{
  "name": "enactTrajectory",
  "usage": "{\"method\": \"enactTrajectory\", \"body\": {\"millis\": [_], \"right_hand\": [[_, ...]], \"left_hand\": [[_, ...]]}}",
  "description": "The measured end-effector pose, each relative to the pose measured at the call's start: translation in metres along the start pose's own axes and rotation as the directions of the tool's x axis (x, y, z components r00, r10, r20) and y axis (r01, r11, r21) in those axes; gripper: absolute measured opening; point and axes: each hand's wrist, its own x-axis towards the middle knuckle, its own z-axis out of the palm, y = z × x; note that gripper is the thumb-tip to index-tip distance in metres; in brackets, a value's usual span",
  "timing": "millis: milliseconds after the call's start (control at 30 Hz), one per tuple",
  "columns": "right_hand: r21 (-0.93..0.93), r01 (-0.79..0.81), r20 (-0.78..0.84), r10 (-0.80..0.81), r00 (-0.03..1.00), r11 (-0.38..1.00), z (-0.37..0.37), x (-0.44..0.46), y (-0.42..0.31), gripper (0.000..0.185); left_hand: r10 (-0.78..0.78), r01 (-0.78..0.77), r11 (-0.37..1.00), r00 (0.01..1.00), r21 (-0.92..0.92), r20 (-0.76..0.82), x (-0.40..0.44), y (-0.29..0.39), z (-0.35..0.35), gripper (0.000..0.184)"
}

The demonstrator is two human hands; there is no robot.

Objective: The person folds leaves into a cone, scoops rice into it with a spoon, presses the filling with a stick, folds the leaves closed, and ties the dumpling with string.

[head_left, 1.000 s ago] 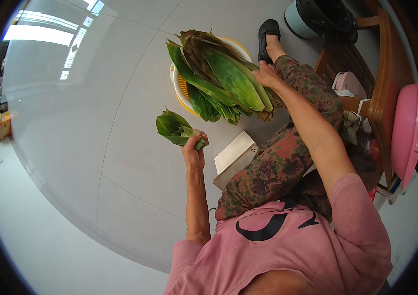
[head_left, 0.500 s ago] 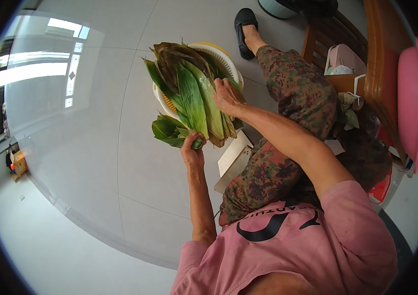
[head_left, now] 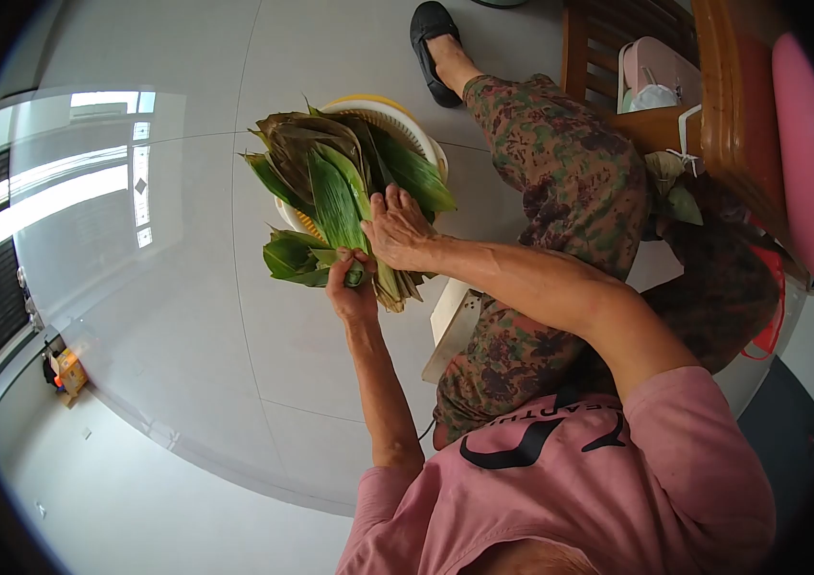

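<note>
A large heap of long leaves point(head_left: 330, 182), green with brown ones among them, lies over a white and yellow basket point(head_left: 416, 134) on the floor. My left hand point(head_left: 353, 286) is closed around the stem end of a small bundle of green leaves point(head_left: 294, 257), at the near left side of the heap. Just right of it, my right hand point(head_left: 401, 228) rests over the near end of the heap, its fingers together against the leaves. What lies under its fingers is hidden.
A pale box-like object point(head_left: 451, 328) stands beside my camouflage trouser leg point(head_left: 570, 172). My black shoe point(head_left: 435, 53) is right of the basket. At the right are wooden furniture point(head_left: 721, 105), a pink case point(head_left: 661, 69) and a pink basin point(head_left: 812, 153).
My right hand has moved left across the heap, close to my left hand. The heap's leaves have shifted, with a broad green one now spread to the right. My left hand still holds its bundle.
</note>
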Motion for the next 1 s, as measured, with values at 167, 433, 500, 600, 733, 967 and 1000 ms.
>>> {"method": "enactTrajectory", "body": {"millis": [167,433,500,600,733,967,1000], "right_hand": [[0.145,0.001,0.081,-0.013,0.997,0.989,-0.007,0.004,0.002,0.032],[0.708,-0.287,0.099,0.312,0.945,0.645,-0.012,0.005,-0.005,0.016],[0.679,-0.259,0.098,0.265,0.959,0.687,-0.006,0.003,0.004,0.024],[0.635,-0.260,0.166,0.201,0.966,0.728,-0.006,0.001,0.007,0.031],[0.711,-0.354,0.187,0.322,0.928,0.607,0.009,0.013,0.016,0.031],[0.678,-0.416,0.492,0.047,0.869,0.606,0.013,0.053,0.050,0.033],[0.679,-0.406,0.497,0.025,0.868,0.612,0.013,0.055,0.051,0.033]], "left_hand": [[-0.033,0.032,0.999,0.999,-0.043,-0.015,0.005,-0.003,0.004,0.016],[0.007,0.011,0.995,0.983,-0.096,0.186,0.009,0.015,0.019,0.017],[-0.014,0.024,0.998,0.981,-0.053,0.194,0.008,0.012,0.025,0.016],[-0.036,0.046,0.998,0.973,-0.040,0.228,0.009,0.008,0.028,0.017],[-0.069,0.087,0.994,0.967,-0.064,0.244,0.016,0.009,0.026,0.018],[-0.235,0.266,0.963,0.904,-0.040,0.356,-0.005,0.014,0.056,0.017],[-0.263,0.279,0.960,0.897,0.008,0.355,-0.006,0.009,0.062,0.015]]}}
